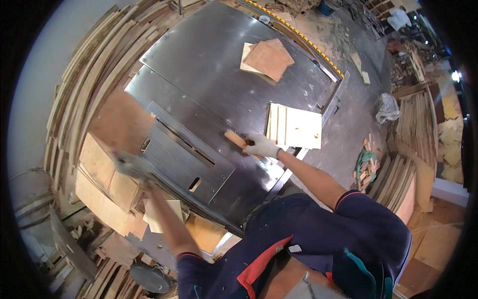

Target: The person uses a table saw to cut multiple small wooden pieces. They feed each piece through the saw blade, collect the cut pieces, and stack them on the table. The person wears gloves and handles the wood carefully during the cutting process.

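My left hand (130, 164), in a pale glove, is smeared by motion at a blurred brown board (110, 119) left of the metal saw table (199, 65); I cannot tell its grip. My gloved right hand (261, 145) is closed on a narrow reddish wooden block (235, 139) on the tabletop, right of the slotted blade insert (184, 159). A stack of pale square boards (298, 127) lies just right of it. Farther back are a few overlapping square pieces (269, 59). Light plywood panels (102, 184) lie beside my left forearm.
Long planks (84, 70) are piled along the left. A yellow toothed strip (318, 50) runs along the table's back edge. Stacked boards (413, 119), a white bag (387, 108) and offcuts (366, 164) are on the right. Another person (398, 20) is in the far background.
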Demonstrator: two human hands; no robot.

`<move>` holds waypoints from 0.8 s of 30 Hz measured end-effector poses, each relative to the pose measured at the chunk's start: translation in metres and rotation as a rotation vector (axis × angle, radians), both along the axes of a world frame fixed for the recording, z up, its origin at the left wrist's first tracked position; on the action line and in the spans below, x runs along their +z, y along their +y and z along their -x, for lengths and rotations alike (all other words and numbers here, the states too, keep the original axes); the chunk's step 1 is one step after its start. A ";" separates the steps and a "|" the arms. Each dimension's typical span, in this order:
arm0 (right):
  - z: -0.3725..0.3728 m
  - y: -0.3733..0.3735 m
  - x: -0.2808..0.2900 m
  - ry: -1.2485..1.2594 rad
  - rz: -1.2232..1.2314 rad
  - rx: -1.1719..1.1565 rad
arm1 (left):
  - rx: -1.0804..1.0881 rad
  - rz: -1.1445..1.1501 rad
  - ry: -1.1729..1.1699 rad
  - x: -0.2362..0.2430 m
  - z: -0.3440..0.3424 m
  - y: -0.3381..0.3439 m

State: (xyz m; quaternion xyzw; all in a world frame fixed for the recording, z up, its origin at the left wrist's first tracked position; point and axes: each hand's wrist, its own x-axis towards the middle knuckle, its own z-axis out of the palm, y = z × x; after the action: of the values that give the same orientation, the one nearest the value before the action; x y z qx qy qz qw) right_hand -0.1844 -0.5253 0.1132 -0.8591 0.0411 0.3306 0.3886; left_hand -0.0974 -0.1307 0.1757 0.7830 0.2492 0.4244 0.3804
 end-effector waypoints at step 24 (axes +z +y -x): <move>0.328 -0.316 -0.164 0.304 -0.036 -1.062 | -0.701 0.962 0.679 -0.051 0.157 -0.368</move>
State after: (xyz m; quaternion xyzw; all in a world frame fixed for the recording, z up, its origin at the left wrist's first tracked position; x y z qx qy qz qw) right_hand -0.5127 -0.8409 -0.0511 -0.6561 0.5188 0.2103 0.5061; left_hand -0.2542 -0.4986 0.1247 0.6509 0.2476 -0.1509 0.7016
